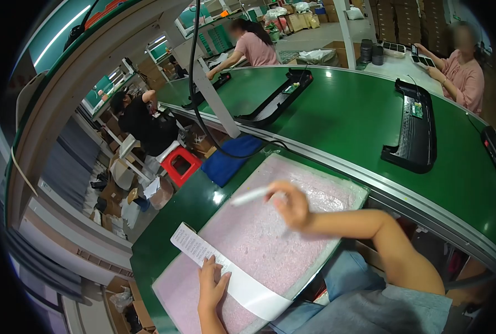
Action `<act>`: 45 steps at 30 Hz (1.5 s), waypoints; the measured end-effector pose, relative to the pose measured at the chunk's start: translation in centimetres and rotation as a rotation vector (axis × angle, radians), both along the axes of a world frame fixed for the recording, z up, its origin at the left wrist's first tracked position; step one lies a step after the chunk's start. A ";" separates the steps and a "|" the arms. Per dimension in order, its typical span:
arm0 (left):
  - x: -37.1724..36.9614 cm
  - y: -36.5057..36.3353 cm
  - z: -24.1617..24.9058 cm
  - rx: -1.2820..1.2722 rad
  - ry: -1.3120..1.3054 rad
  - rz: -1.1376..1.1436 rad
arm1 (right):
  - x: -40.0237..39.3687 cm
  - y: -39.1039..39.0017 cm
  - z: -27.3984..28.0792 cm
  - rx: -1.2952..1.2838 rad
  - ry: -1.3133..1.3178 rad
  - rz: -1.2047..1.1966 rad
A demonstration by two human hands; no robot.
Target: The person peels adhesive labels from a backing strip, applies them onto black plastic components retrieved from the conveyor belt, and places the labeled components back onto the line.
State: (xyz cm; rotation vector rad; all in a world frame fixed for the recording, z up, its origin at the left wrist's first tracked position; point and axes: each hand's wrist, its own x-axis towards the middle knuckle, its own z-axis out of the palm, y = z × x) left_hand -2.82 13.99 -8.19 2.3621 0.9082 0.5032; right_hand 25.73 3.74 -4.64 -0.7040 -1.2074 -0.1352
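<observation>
- The white paper strip (248, 288) lies on the pink padded sheet (281, 234), its long axis running slantwise from upper left to lower right in the view; the printed end is the upper-left one, jutting past the sheet's edge over the green table (150, 250); the lower-right stretch looks blank.
- The left hand (212, 284) is the nearer one, touching the strip; its fingers are spread, their tips resting on the paper just beside the print, with the thumb set apart from them; it pinches nothing that shows.
- The right hand (290, 207) is up and to the right of the strip, well apart from it; its fingers are closed on a slim white stick (249, 196) (pen-like, though blur hides the detail); the hand seems to be raised over the sheet, yet whether it touches anywhere I cannot tell.
- From the right-hand grip, the strip lies down and to the left; the stick points left and slightly down, its free end short of the strip; the printed end lies beyond that tip, farther left and lower; stick and strip are apart, and their long axes cross at an angle, not parallel.
</observation>
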 end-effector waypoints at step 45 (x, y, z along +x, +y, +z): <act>0.3 1.9 -2.2 -0.142 -0.638 0.398 | 31.0 -10.2 -3.8 -1.171 -0.153 -1.158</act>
